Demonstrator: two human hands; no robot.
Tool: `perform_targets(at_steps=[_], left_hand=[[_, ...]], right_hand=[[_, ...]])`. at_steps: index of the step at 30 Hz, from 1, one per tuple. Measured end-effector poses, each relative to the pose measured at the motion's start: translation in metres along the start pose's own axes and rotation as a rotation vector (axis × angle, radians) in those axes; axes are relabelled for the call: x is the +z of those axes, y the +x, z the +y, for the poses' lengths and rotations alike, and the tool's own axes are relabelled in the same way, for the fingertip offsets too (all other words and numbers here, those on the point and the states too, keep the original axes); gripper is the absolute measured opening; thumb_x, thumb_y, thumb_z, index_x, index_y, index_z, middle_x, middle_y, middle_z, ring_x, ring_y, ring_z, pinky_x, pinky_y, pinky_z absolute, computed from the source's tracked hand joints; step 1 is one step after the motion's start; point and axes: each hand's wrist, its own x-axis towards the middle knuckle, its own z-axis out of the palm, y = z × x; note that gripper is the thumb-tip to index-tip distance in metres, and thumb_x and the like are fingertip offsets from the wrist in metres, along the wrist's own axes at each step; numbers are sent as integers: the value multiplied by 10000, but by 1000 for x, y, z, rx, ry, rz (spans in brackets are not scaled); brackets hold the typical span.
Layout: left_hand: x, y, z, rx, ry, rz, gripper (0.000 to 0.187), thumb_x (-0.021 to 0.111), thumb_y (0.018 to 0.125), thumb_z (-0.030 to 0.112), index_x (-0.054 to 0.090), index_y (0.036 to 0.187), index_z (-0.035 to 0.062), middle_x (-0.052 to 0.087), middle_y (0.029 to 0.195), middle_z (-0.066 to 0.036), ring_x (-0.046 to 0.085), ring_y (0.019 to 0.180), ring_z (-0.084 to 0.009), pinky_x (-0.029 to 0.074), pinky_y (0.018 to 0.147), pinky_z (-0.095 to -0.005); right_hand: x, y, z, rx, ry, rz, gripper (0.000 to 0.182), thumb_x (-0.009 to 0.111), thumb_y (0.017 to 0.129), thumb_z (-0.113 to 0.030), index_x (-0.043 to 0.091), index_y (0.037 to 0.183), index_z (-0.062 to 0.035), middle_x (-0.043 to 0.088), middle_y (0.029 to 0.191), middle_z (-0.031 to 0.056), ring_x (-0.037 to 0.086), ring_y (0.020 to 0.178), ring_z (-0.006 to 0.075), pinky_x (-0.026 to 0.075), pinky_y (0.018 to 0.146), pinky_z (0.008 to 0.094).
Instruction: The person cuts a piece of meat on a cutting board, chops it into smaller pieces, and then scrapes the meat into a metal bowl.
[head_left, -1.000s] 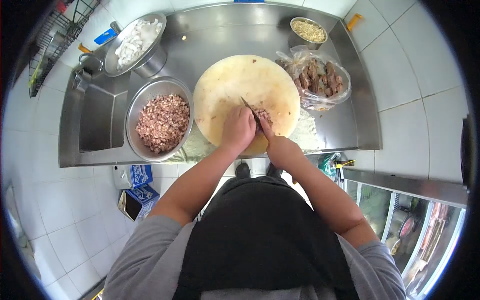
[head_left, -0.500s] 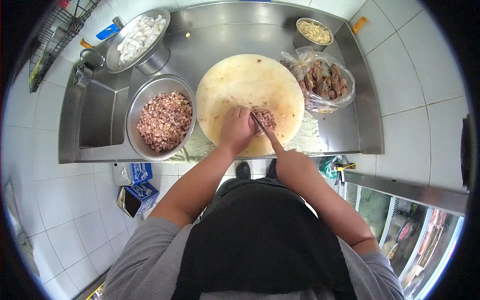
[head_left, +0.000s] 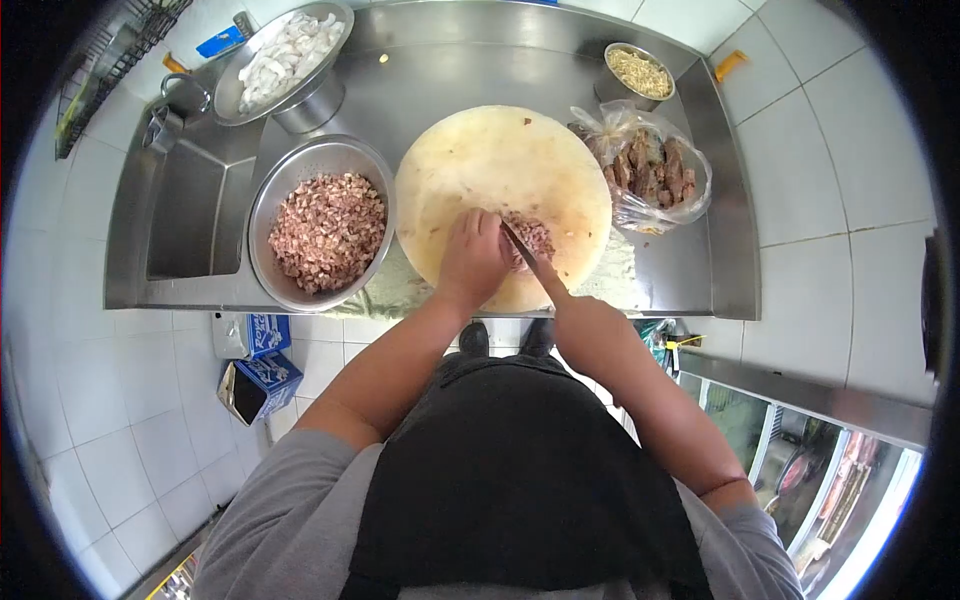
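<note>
My right hand point(head_left: 595, 328) grips a knife point(head_left: 530, 258), its blade pointing up and left over the round cutting board point(head_left: 480, 150). Close beside the blade, my left hand point(head_left: 476, 262) rests on the board with its fingers curled and pressed together. Whatever lies under those fingers is hidden. Chopped meat point(head_left: 533, 236) in small reddish bits is heaped to the right of the blade.
Left of the board stands a metal bowl point(head_left: 262, 262) of diced meat. Behind it, a colander point(head_left: 228, 95) of pale pieces sits on a pot, near the sink point(head_left: 190, 225). To the right are a plastic bag of dark meat strips point(head_left: 648, 172) and a tin of yellowish shreds point(head_left: 640, 72).
The view has shifted slightly. My hands and the knife stay at nearly the same place on the board, with the blade still against the fingers of my left hand.
</note>
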Motion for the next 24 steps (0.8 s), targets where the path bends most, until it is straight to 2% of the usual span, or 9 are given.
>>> perform_targets(at_steps=[3, 5, 9, 14, 15, 16, 18, 21, 24], left_hand=[[4, 1, -3, 10, -53, 3, 122, 589, 903, 88, 532, 981, 14, 571, 989, -215, 551, 979, -427, 461, 895, -522], [10, 0, -5, -16, -55, 2, 110, 592, 898, 81, 541, 968, 13, 580, 975, -216, 558, 987, -427, 463, 896, -519], [7, -2, -5, -46, -25, -70, 97, 588, 927, 93, 556, 968, 12, 597, 983, -208, 569, 994, -423, 468, 897, -508], [-6, 7, -18, -88, -243, 168, 105, 591, 951, 108, 575, 1000, 17, 621, 985, -202, 579, 990, -414, 466, 884, -512], [-10, 10, -22, -103, -180, 105, 252, 644, 964, 203, 616, 1114, 3, 655, 1098, -209, 594, 1067, -419, 472, 938, -503], [-11, 7, -21, -106, -179, 107, 252, 644, 964, 203, 616, 1114, 3, 655, 1098, -209, 594, 1067, -419, 472, 938, -503], [-21, -1, -16, 90, 55, 52, 455, 676, 979, 320, 594, 1308, 16, 639, 1168, -214, 606, 1105, -398, 480, 979, -464], [-33, -11, -11, 218, 23, -150, 603, 735, 941, 337, 547, 1424, 30, 638, 1216, -219, 621, 1123, -389, 487, 1002, -455], [-41, -11, -7, 58, -260, -164, 469, 729, 948, 257, 593, 1334, 29, 645, 1203, -209, 616, 1122, -394, 496, 971, -460]], right_hand=[[14, 8, 4, -8, -5, -33, 809, 461, 940, -68, 103, 1664, -126, 733, 949, 264, 733, 884, 428, 567, 839, 552], [60, 48, 18, -40, 95, 120, 843, 468, 942, -59, 60, 1673, -164, 714, 889, 290, 713, 806, 443, 551, 770, 553], [60, 60, 13, -29, 115, 143, 849, 467, 935, -56, 68, 1674, -180, 716, 914, 297, 712, 840, 460, 548, 790, 564], [22, 38, 13, 7, 108, 71, 795, 454, 969, -116, 90, 1671, -201, 717, 966, 305, 721, 874, 450, 565, 807, 557], [15, 31, 14, 7, 107, 70, 795, 454, 969, -116, 90, 1671, -201, 717, 966, 305, 721, 874, 450, 565, 807, 557], [10, 24, 15, 33, 136, 83, 787, 461, 984, -133, 84, 1671, -211, 714, 954, 313, 712, 877, 469, 553, 822, 569], [7, 21, 19, 49, 159, 101, 779, 467, 1000, -149, 77, 1670, -222, 710, 943, 322, 703, 880, 488, 541, 837, 581], [11, 19, 21, 30, 153, 110, 786, 477, 1001, -158, 66, 1668, -221, 705, 923, 327, 698, 879, 493, 538, 834, 585], [13, 16, 16, 12, 97, 87, 787, 451, 971, -124, 85, 1667, -148, 722, 950, 299, 714, 841, 467, 557, 797, 565]])
